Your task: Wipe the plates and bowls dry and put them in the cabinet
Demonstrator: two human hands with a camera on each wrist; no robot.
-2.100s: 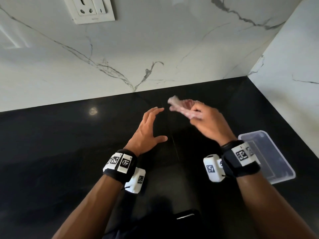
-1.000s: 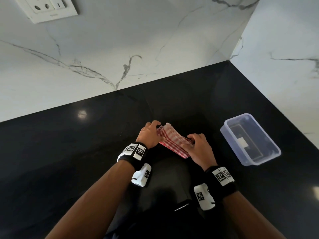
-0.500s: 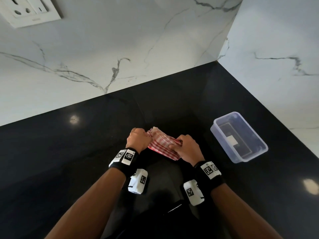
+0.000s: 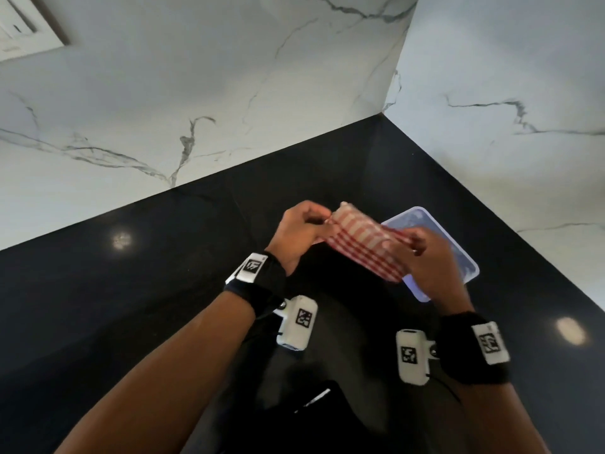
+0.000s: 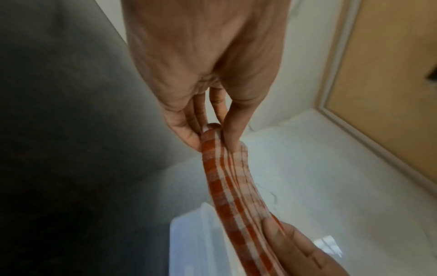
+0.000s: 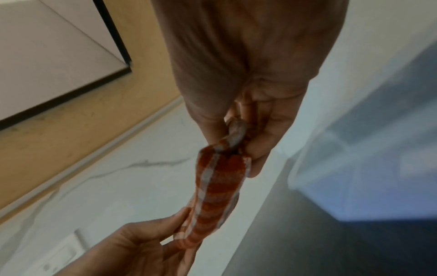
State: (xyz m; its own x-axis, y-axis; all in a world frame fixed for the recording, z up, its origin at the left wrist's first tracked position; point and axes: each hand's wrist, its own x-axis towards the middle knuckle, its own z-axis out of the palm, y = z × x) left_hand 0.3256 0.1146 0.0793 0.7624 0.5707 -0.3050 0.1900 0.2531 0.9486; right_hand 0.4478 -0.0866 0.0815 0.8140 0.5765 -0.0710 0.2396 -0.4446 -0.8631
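A folded red-and-white checked cloth [image 4: 363,244] is stretched between both hands above the black counter. My left hand [image 4: 302,229] pinches its left end [image 5: 212,142] between thumb and fingers. My right hand [image 4: 425,253] pinches the other end [image 6: 232,142]. In the left wrist view the cloth [image 5: 231,196] runs down to the right hand's fingers [image 5: 290,240]. In the right wrist view the cloth [image 6: 212,198] runs down to the left hand's fingers [image 6: 151,231]. No plates, bowls or cabinet are in view.
A clear plastic container [image 4: 458,253] sits on the black counter [image 4: 131,306] just behind and under my right hand, also seen in the left wrist view [image 5: 196,242]. White marble walls [image 4: 229,93] meet in a corner at the back right. A wall socket plate [image 4: 23,27] is top left.
Earlier my right hand alone held the cloth; then both hands gripped it low near the counter. Now both hands have risen and shifted right with it, in front of the container.
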